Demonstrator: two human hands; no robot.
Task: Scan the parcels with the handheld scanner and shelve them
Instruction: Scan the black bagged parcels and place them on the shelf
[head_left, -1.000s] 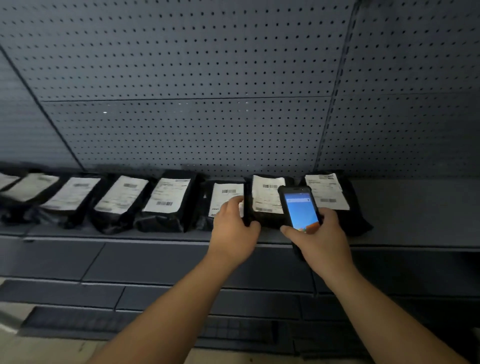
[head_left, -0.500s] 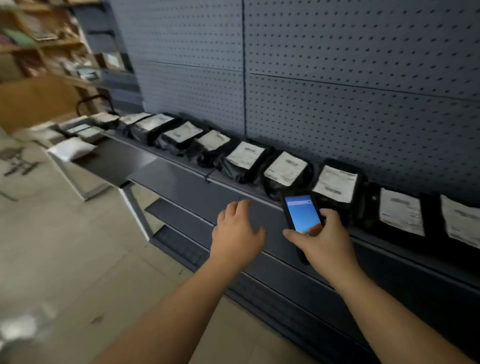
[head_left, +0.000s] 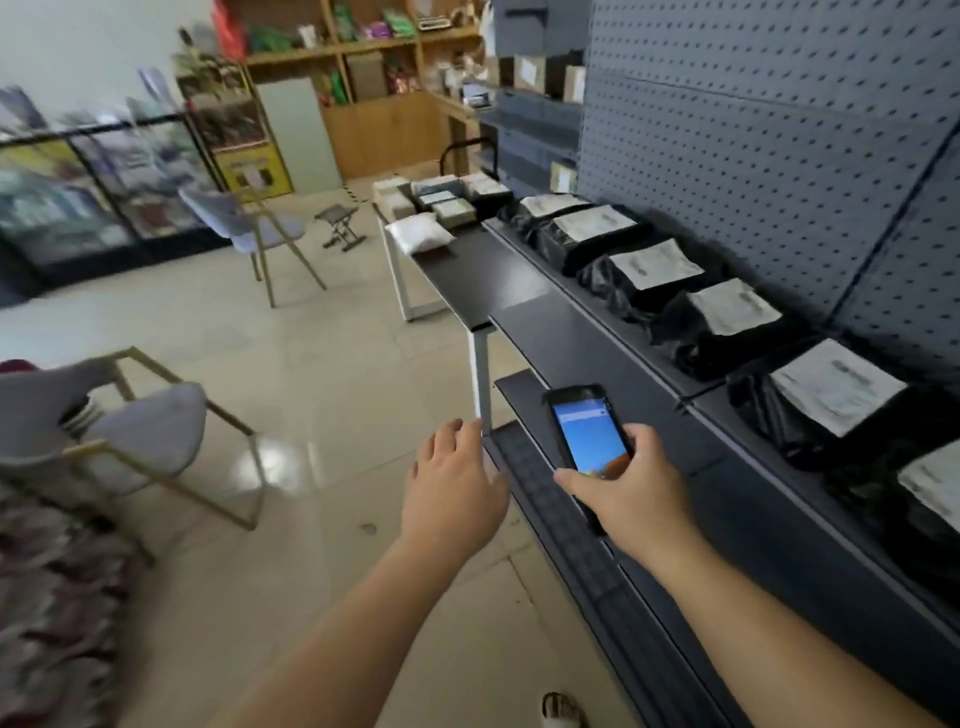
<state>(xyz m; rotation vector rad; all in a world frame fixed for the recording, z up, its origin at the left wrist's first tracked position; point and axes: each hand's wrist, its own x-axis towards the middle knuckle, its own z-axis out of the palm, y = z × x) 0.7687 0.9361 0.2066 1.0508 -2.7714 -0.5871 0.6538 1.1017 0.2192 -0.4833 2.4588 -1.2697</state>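
The right hand (head_left: 631, 488) holds the handheld scanner (head_left: 587, 434), with fingers and thumb curled round its lower part. The screen is lit blue and faces up. The left hand (head_left: 452, 493) is loose and holds nothing. Its fingers are spread a little over the floor, just beside the scanner.

The landmark here is the dark table (head_left: 467, 270) that stands against the grey shelf (head_left: 597, 343). On the shelf, to the right of the table, black parcels with white labels (head_left: 654, 262) lie in a row along the pegboard wall (head_left: 753, 130). They look shelved already. On the far end of the table sit a white soft parcel (head_left: 420, 234) and a bunch of small boxed parcels (head_left: 441, 200). These are well apart from both hands.

I think the step now is to go to the table and fetch the next parcel. To do it well, the free left hand should take one parcel only. The white one is nearest. Turn it so its label faces up. Keep the scanner steady in the right hand and point its top end at the barcode. Then lay the parcel on the shelf with its label up, like the others.
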